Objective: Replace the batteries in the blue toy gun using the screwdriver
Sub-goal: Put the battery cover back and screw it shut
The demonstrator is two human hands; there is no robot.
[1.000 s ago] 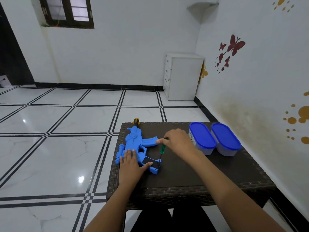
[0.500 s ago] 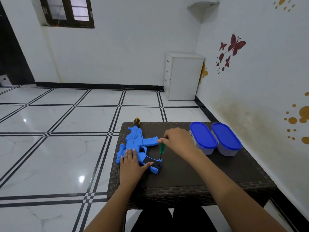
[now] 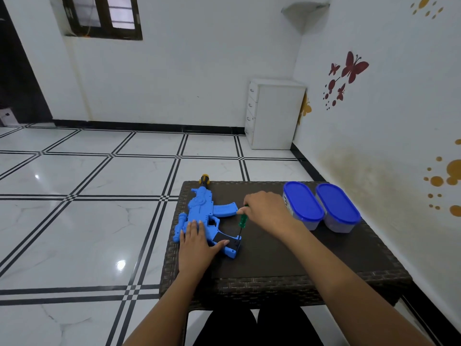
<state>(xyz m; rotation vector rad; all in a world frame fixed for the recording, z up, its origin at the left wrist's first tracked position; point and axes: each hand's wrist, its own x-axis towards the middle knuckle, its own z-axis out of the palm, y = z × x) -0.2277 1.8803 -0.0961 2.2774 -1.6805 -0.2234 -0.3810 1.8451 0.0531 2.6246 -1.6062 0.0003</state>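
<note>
The room around me is evenly and softly lit, cool and a little bluish, with no hard shadows. Left of my left hand point(image 3: 195, 242) the glossy floor tiles point(image 3: 82, 228) throw back two small white glare spots, one near, one farther off. Under my right hand point(image 3: 268, 212) only a faint, diffuse shadow falls on the dark table point(image 3: 287, 255). The window point(image 3: 102, 16) far up and left looks pale, not blown out. The wide lens bends the walls and tile lines outward toward the edges. Focus is fair throughout, slightly soft with compression smear.
</note>
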